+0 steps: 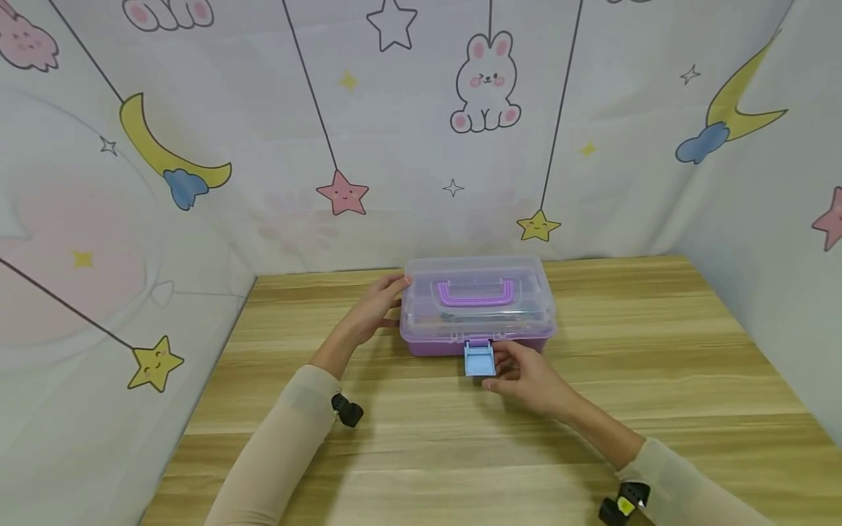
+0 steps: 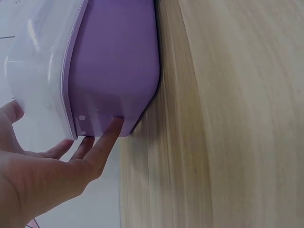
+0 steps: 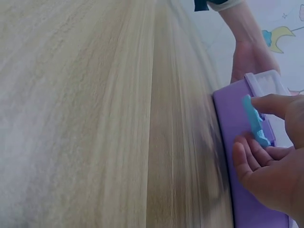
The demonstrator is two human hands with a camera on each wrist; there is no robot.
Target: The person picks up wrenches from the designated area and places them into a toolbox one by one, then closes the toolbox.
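Note:
A lidded storage box (image 1: 421,346), purple below with a clear lid and a purple handle (image 1: 475,298), sits at the back of the table. Its light blue latch (image 1: 479,360) sticks out from the front, swung away from the box wall. My right hand (image 1: 536,380) holds this latch, thumb at its free end and curled fingers beside the box front, as the right wrist view (image 3: 280,175) shows. At the box's left end, my left hand (image 1: 371,310) rests with its thumb on the lid and its fingertips (image 2: 111,130) against the purple side. The contents are blurred through the lid.
The wooden table (image 1: 421,453) extends in front and to both sides of the box. A white cloth backdrop (image 1: 421,139) printed with stars, moons and rabbits hangs behind it and along the sides. Black wrist cameras (image 1: 347,410) are strapped over both pale sleeves.

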